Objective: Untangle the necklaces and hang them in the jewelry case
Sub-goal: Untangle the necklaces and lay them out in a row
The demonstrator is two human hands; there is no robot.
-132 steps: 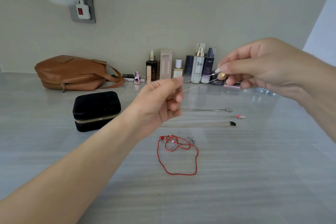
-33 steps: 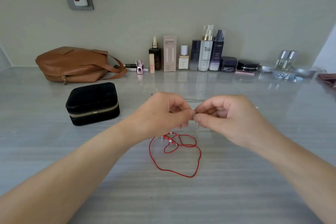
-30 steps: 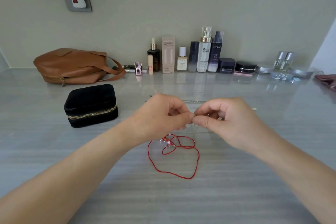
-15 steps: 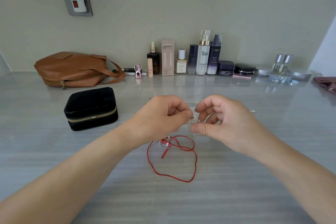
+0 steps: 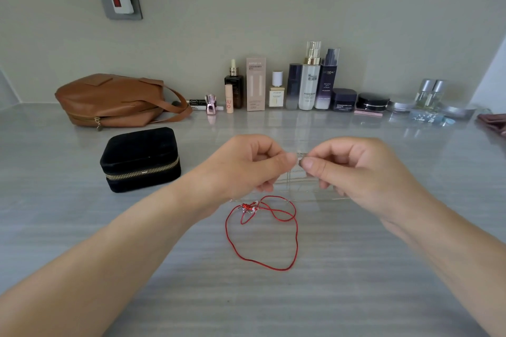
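My left hand (image 5: 246, 164) and my right hand (image 5: 356, 169) meet fingertip to fingertip above the table, both pinching a thin silver necklace (image 5: 299, 157) at a small clasp between them. Its fine chain hangs down below my hands and is hard to see. A red cord necklace (image 5: 262, 235) with a small charm lies in a loose loop on the table just below my hands. More thin chains (image 5: 295, 182) lie behind it, mostly hidden by my hands. The black jewelry case (image 5: 141, 159) stands zipped shut to the left.
A brown leather bag (image 5: 115, 100) lies at the back left. A row of cosmetic bottles and jars (image 5: 309, 82) lines the wall, with small silver items (image 5: 430, 107) at the back right. The grey table (image 5: 273, 304) spreads in front of me.
Some seconds ago my hands held the chain stretched apart and high. They have since come together low over the red cord, and now pinch the clasp a little higher than half a second ago.
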